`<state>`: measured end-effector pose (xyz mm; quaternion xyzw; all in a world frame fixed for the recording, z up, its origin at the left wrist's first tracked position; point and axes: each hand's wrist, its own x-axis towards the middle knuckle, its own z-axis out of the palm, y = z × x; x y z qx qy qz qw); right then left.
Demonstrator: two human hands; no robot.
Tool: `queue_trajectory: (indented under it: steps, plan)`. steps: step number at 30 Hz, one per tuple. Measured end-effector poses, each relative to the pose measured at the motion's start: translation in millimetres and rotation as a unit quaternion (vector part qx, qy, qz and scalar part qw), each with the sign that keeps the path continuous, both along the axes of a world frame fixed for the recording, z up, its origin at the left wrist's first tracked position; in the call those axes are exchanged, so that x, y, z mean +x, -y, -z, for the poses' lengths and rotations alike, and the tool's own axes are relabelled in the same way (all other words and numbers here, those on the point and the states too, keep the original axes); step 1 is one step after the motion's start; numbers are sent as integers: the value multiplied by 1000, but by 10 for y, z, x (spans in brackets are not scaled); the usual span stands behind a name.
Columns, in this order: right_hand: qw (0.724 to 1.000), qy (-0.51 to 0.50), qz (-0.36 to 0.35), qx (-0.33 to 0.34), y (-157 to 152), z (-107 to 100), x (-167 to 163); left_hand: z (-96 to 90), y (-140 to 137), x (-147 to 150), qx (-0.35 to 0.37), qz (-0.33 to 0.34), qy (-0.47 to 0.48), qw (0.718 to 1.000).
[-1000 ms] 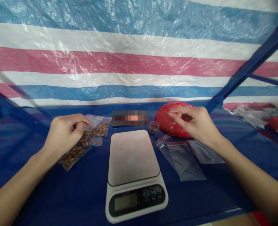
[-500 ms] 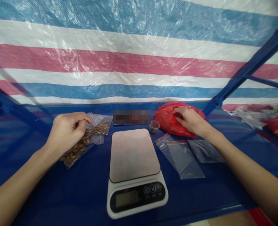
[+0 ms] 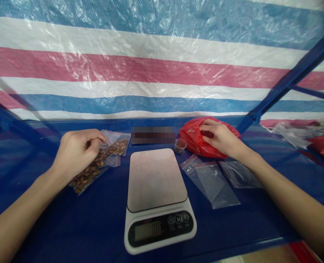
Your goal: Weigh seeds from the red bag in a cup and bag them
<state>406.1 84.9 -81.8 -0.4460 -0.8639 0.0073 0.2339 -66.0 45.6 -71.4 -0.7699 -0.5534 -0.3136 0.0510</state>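
Note:
On the left, my left hand (image 3: 78, 151) is closed, its thumb and curled fingers pinching the upper edge of a zip bag (image 3: 86, 177) filled with brown shelled-looking nuts or seeds. Another such zip bag (image 3: 119, 146) lies just beyond it, partly overlapped. My right hand (image 3: 222, 137) rests on a crumpled red plastic bag (image 3: 190, 137), its bent fingers and thumb closed on the film; the fingertips are partly hidden. Between the hands sits a white kitchen scale (image 3: 157, 180) with a bare plate, its display reading near zero.
A small clear cup (image 3: 180, 146) with a few brown pieces stands beside the red bag. Flat, unfilled zip bags (image 3: 219, 186) lie right of the scale. A blurred-out dark object (image 3: 153, 135) is behind it. Blue frame bars (image 3: 282, 86) and a striped tarp (image 3: 151, 69) bound the table.
The view shifts very slightly. Both hands stay practically where they were, the left at the filled zip bag and the right on the red plastic bag.

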Motion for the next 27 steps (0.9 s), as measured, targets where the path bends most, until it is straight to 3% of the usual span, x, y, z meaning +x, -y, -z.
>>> queue_trajectory:
  steps: [8, 19, 27]
  plan:
    - [997, -2, -59, -51, -53, 91, 15, -8, 11, 28, -8, -2, 2, 1000]
    - [1000, 16, -8, -16, -96, 123, 123, -14, 11, 31, -7, 2, -6, 1000]
    - [999, 41, 2, -28, -122, 130, 135, 8, 14, 19, -4, 5, -3, 1000]
